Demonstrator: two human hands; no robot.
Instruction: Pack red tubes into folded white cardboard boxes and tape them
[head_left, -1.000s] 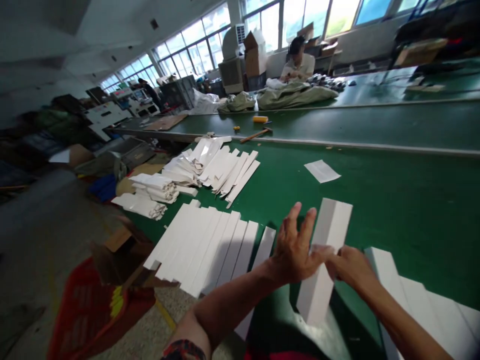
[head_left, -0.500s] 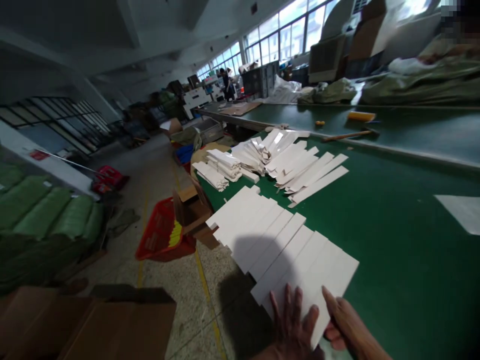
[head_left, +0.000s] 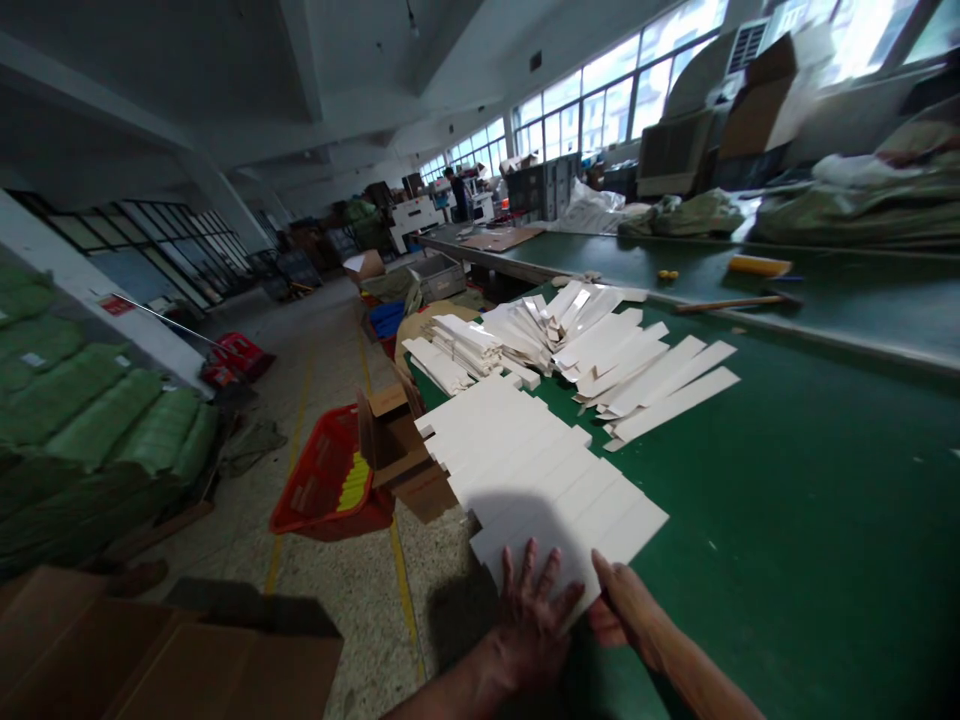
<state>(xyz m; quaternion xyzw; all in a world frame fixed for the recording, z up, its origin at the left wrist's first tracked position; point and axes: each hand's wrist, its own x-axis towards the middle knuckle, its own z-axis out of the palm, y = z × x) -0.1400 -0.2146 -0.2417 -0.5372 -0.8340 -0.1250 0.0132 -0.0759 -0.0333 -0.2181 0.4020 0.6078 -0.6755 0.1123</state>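
A row of long white folded boxes (head_left: 525, 460) lies side by side at the near left edge of the green table (head_left: 787, 480). My left hand (head_left: 534, 610) rests flat, fingers spread, on the near end of the nearest white box (head_left: 600, 540). My right hand (head_left: 626, 605) pinches the same box's near corner from the right, thumb under and finger along the edge. Farther back lies a loose heap of flat white box blanks (head_left: 622, 350) and small stacks of folded ones (head_left: 457, 350).
A red plastic basket (head_left: 330, 480) and open cardboard cartons (head_left: 397, 450) stand on the floor left of the table. A large brown carton (head_left: 172, 660) is at the bottom left. Green sacks (head_left: 90, 420) line the left wall. A hammer (head_left: 735, 302) and yellow roll (head_left: 759, 265) lie on the far table.
The view swung left. The single box I held upright a second ago now lies at the end of the row, and both hands press its near end.
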